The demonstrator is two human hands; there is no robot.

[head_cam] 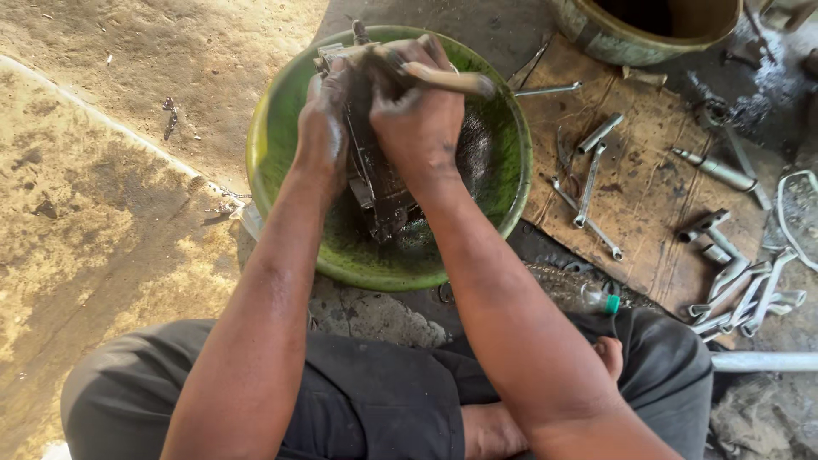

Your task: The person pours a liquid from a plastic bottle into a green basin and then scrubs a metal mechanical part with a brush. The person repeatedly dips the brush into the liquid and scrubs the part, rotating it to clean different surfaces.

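Observation:
A green basin (281,111) sits on the ground in front of me with dark oily liquid in it. Inside it stands a greasy metal engine part (375,187). My left hand (324,119) grips the part's left side and holds it upright. My right hand (417,115) is closed around a brush with a pale wooden handle (456,82), pressed against the top of the part. Both hands are smeared with black grease.
A brown board (648,213) to the right carries spanners (588,183), sockets and other metal tools. A round metal drum (648,34) stands at the top right. A small bottle with a green cap (596,300) lies by my knee. Bare concrete lies to the left.

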